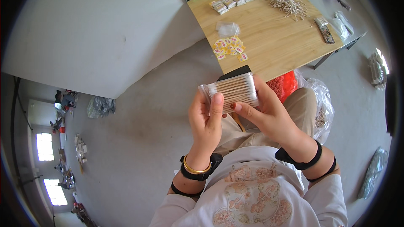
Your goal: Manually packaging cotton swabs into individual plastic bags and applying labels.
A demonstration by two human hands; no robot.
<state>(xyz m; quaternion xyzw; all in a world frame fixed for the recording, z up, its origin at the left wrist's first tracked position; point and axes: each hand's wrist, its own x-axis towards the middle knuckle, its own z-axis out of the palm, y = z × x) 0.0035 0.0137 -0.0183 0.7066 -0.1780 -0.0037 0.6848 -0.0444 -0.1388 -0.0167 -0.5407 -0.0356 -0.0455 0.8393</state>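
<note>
Between my two hands, above my lap, is a clear plastic bag packed with a row of cotton swabs. Their wooden sticks lie side by side, with white tips toward the bag's ends. My left hand grips the bag's left end, thumb across the front. On the other end, my right hand has its thumb on the lower front and its fingers behind. Most of the fingers of both hands are hidden by the bag. Beyond the bag, a black object shows at its upper edge.
A wooden table ahead carries yellow-and-white cards, clear bags, filled swab packs, a loose swab pile and a phone-like object. Beside my knee are a red bag and a clear bag. A wall stands left.
</note>
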